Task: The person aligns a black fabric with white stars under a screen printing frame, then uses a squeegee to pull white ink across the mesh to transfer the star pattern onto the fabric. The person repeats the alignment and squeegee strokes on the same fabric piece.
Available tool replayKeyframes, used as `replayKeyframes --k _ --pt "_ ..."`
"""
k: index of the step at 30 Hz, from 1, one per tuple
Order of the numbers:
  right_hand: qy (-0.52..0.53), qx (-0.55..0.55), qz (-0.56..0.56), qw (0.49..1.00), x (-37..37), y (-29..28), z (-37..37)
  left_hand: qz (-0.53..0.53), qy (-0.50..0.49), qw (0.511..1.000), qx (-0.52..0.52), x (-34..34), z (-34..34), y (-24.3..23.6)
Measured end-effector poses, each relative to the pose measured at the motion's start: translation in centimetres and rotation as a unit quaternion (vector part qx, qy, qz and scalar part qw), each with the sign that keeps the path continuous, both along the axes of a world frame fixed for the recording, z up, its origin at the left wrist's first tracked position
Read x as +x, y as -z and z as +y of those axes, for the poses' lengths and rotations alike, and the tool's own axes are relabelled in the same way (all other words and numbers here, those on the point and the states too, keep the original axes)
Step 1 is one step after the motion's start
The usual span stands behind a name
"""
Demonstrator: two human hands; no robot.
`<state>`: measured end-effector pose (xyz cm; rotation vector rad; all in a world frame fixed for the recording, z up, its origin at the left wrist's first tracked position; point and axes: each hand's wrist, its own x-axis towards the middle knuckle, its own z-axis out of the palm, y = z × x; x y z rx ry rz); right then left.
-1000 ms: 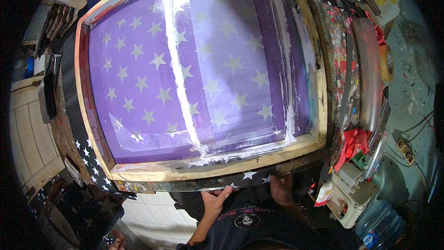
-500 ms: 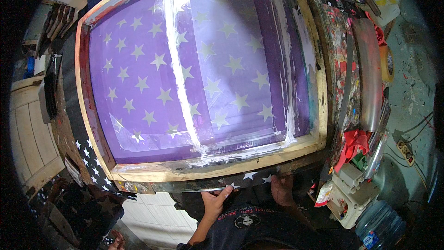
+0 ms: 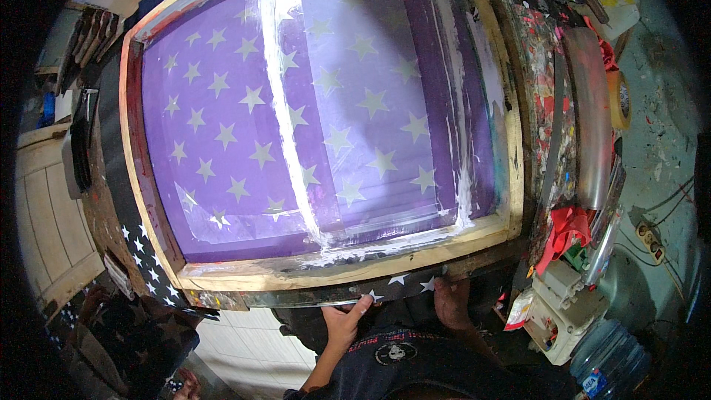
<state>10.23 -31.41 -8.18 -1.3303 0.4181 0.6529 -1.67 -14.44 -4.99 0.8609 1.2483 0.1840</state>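
In the head view, the black star-print cloth [image 3: 398,280] shows as a strip running left to right along the wooden frame's [image 3: 348,272] near side. Just nearer than that frame, the left hand [image 3: 344,324] pinches the cloth's edge, thumb uppermost; the right hand [image 3: 452,305] touches it farther right, grip unclear. The cloth lies straight ahead of both, neither clearly nearer.

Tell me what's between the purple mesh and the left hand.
From the purple mesh to the left hand, the head view shows the near wooden rail, then black star-printed fabric, at whose edge the hand sits.
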Motion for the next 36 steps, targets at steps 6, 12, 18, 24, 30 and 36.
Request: replayKeyframes --k 6,12,18,24,30,36 --pt "-0.026 -0.007 -0.001 1.0 0.5 -0.7 0.0 0.0 0.016 1.0 0.015 -0.3 -0.1 0.1" --pt "-0.077 -0.058 -0.008 0.995 -0.4 0.7 -1.6 -0.018 0.001 1.0 0.006 0.2 0.1 -0.2" --pt "-0.091 -0.098 0.026 0.991 -1.1 1.9 -2.3 -0.005 -0.01 1.0 -0.005 0.4 0.1 -0.6" --pt "-0.063 -0.02 -0.052 0.996 -0.7 1.7 -1.6 0.02 0.062 0.998 0.006 -1.5 -0.1 1.1" --pt "0.002 0.054 -0.006 0.998 -0.5 1.7 -1.2 -0.037 0.003 0.999 -0.014 1.1 0.6 -1.2" --pt "-0.056 0.04 -0.062 0.996 -0.6 3.7 -2.4 0.014 0.089 0.995 -0.051 -2.7 0.5 2.4"
